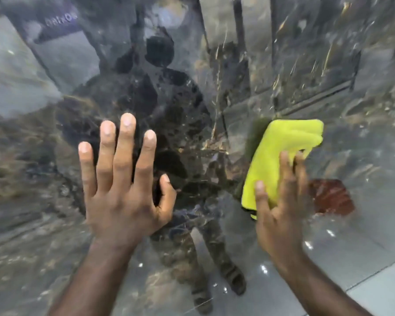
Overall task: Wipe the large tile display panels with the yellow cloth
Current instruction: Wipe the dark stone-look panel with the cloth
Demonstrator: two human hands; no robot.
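A glossy dark marble tile panel [192, 92] fills nearly the whole view and mirrors the room and a person's dark outline. My left hand [123, 185] lies flat on it at centre left, fingers straight and spread. To the right, my right hand [281, 206] presses a folded yellow cloth [281, 156] against the panel, fingers straight over the cloth's lower part. The cloth reaches up and to the right beyond my fingertips. The right hand is blurred.
A pale grey floor [383, 290] shows at the bottom right corner past the panel's lower edge. A reddish patch [331, 197] is reflected just right of my right hand. Vertical panel seams and frames appear in the reflection at the top.
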